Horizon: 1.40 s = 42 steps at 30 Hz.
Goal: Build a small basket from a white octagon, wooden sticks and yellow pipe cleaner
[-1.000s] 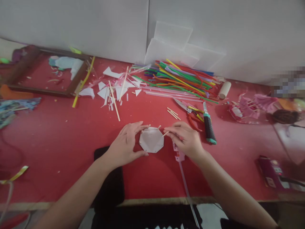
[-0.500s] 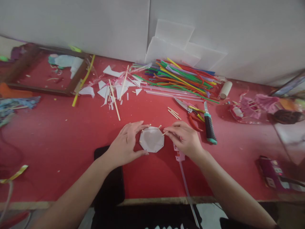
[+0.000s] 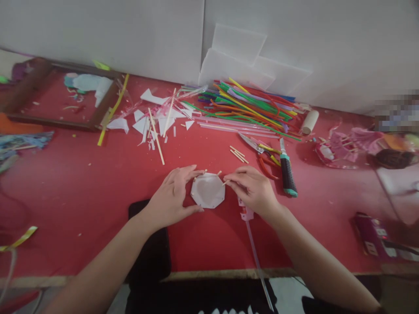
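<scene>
Of the two hands, the left hand is spread wide, fingers curved round the far left of the white octagonal piece and thumb by its near edge; how hard it presses, I cannot tell; a light brace there seems best, since a squeeze could tilt the short pegs standing at the corners; the piece lies on the red table, between the hands; at its right corner is the end of a short wooden stick, pinched between thumb and fingertips of the right hand; the stick leans, so it would be well to bring it upright, match it to its neighbours and hold it motionless until it sets, if glue is what fixes it; the loose short sticks lie within easy reach beyond; the pink glue gun sits partly hidden under the right hand, its nozzle out of sight, so the wrist is best lifted clear of it; the cutters and open-bladed knife lie farther right, safely apart
</scene>
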### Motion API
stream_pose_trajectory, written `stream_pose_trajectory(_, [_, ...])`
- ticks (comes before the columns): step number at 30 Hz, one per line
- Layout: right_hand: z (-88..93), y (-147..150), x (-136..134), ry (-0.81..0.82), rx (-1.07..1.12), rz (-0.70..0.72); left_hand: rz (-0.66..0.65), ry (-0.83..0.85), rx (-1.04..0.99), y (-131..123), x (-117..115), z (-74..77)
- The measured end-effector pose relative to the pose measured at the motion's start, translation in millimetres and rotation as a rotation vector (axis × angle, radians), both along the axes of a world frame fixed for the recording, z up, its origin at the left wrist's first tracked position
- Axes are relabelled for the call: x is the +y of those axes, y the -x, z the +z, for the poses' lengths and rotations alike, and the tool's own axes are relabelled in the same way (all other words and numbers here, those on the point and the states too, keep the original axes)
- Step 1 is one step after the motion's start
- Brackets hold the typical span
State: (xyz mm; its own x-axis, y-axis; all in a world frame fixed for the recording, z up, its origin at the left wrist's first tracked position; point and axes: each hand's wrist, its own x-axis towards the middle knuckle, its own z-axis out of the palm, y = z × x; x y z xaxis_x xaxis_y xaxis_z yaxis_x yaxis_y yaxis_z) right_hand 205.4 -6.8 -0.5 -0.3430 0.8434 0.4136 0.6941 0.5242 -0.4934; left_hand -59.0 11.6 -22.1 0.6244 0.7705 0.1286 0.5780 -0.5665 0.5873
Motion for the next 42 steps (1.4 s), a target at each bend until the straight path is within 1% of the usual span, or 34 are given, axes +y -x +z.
stream_pose_trajectory(3, [-0.1,0.5,-0.9,-0.043,-0.04,0.0,-0.008,-0.004,-0.002,-0.3,-0.1,0.8])
stream_pose_trajectory(12, [0.4,-0.1,-2.9,-0.077,-0.137,-0.003,-0.007,0.023,0.005,-2.0,-0.1,3.8])
stream_pose_trajectory(15, [0.1,0.9,-4.3,-0.086,-0.119,0.016,-0.008,0.025,-0.008,-2.1,0.1,3.9])
stream_pose_trajectory(19, [1.1,3.1,-5.6,-0.087,-0.104,0.094,-0.013,0.019,-0.012,-1.9,0.3,3.0])
stream_pose_trajectory(21, [2.1,3.8,-5.6,-0.094,-0.112,0.11,-0.013,0.019,-0.004,-1.9,0.4,2.5])
stream_pose_trajectory(24, [2.7,3.9,-5.1,-0.109,-0.104,0.115,-0.01,0.014,-0.003,-2.1,0.6,2.1])
stream_pose_trajectory(28, [1.4,3.3,-5.3,-0.086,-0.098,0.107,-0.009,0.007,-0.01,-2.4,0.6,2.0])
stream_pose_trajectory(32, [1.3,4.0,-5.9,-0.058,-0.11,0.133,-0.012,-0.009,0.008,-1.7,0.2,1.2])
stream_pose_trajectory(37, [2.4,5.7,-4.8,-0.065,-0.127,0.149,-0.018,-0.022,0.015,-1.1,0.2,0.1])
stream_pose_trajectory(42, [-2.7,2.6,-5.1,-0.088,-0.103,0.138,-0.015,-0.009,0.005,0.0,0.3,-0.3])
